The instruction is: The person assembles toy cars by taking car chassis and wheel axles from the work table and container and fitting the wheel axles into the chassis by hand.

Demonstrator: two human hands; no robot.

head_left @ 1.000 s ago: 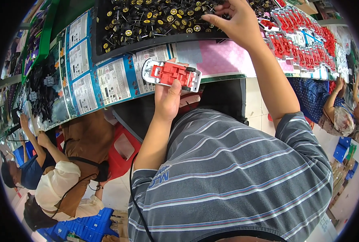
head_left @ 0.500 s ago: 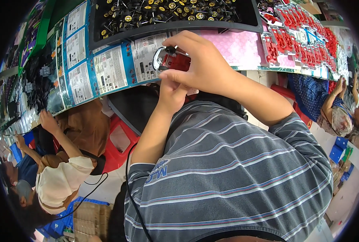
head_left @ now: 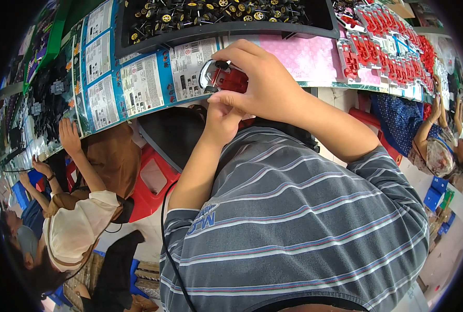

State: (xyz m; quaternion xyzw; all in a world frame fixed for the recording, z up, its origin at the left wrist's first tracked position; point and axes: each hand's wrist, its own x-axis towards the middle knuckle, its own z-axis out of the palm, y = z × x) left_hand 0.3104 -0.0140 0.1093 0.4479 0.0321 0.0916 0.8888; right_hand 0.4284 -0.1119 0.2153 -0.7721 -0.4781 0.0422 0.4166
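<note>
Between my two hands is a toy car point(head_left: 231, 81) with a red underside and a silver-white edge at its left end. A black wheel shows near its upper edge and another dark wheel near its lower left. My right hand point(head_left: 267, 78) curls around it from the right, fingers over the top and thumb along the lower side. From below, my left hand point(head_left: 223, 122) grips the car, its fingers mostly hidden behind the car and my right hand. Just beyond stands a black tray point(head_left: 189, 36) of small wheels on axles, many with yellow hubs.
Printed card sheets point(head_left: 140, 86) lie along the table's left part. Pink wrap point(head_left: 304, 60) covers the middle right, and rows of red and silver car parts point(head_left: 369, 49) lie beyond it. Black parts point(head_left: 49, 96) lie at far left, near a co-worker's hand point(head_left: 69, 136). A red stool point(head_left: 150, 179) stands below the table.
The toy car has shifted slightly right in my hands, showing more of the dark wheel at its lower left. The co-worker's hand at left has moved up and right.
</note>
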